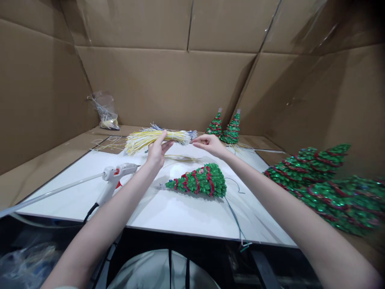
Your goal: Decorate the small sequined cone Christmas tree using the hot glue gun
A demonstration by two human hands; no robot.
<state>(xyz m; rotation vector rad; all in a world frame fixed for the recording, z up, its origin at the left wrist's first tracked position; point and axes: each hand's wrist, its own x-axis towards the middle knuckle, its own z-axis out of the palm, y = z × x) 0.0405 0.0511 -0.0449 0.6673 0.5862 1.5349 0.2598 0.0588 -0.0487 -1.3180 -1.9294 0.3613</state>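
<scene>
A thick bundle of yellow and white wires [140,141] is gripped in my left hand [157,151], thumb on top and fingers beneath. Its tied end points right, toward my right hand [209,144]. The fingertips of that hand are pinched together right beside the wire ends; whatever is between them is too small to make out. Below the hands, a small green tinsel Christmas tree [198,180] with red garland lies on its side on the white board [180,214], tip to the left. Dark thin wires [231,206] trail from its base.
A white glue gun [116,176] with a long glue stick stands left of my forearm. Two small trees [231,127] stand at the back, and larger trees [313,168] lie at the right. A plastic bag [106,112] sits back left. Cardboard walls [162,84] surround the board.
</scene>
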